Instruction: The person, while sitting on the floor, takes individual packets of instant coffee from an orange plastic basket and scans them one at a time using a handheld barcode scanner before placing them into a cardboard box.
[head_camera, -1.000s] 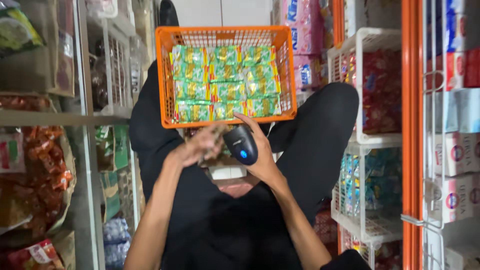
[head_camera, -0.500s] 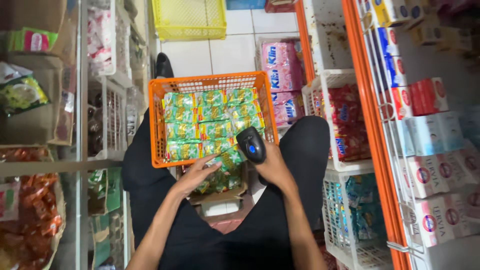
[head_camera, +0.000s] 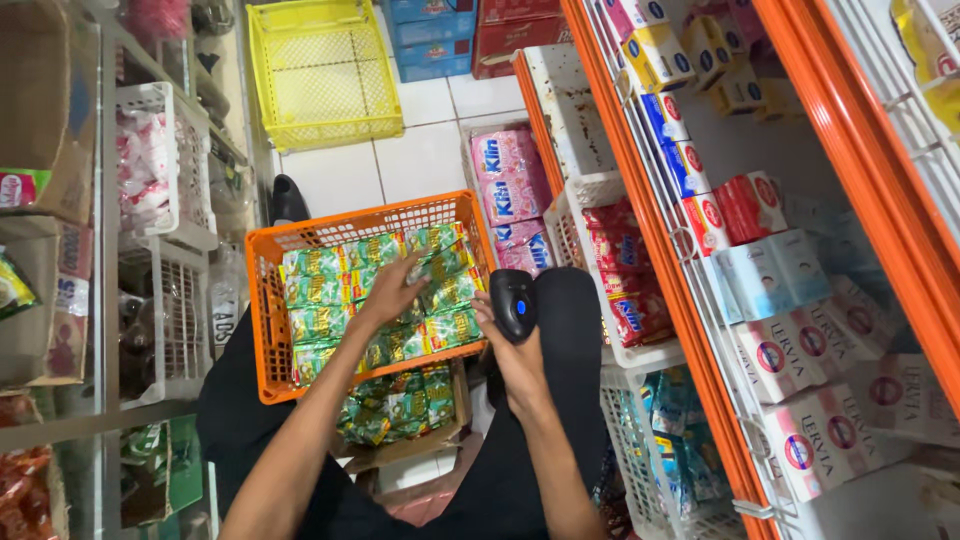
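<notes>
An orange plastic basket rests on my lap, filled with green snack packets. My left hand reaches into the basket and lies on the packets, fingers spread. My right hand holds a black handheld scanner with a blue button, just right of the basket's near corner. Below the basket sits a cardboard box with more green packets.
Orange-framed shelves with boxed goods rise on the right, with white wire baskets of red packets below. White wire racks stand on the left. A yellow crate and pink packs lie on the tiled floor ahead.
The view has tilted forward, showing more floor. My left hand has moved from the packets in the box up into the orange basket. My right hand stays on the scanner.
</notes>
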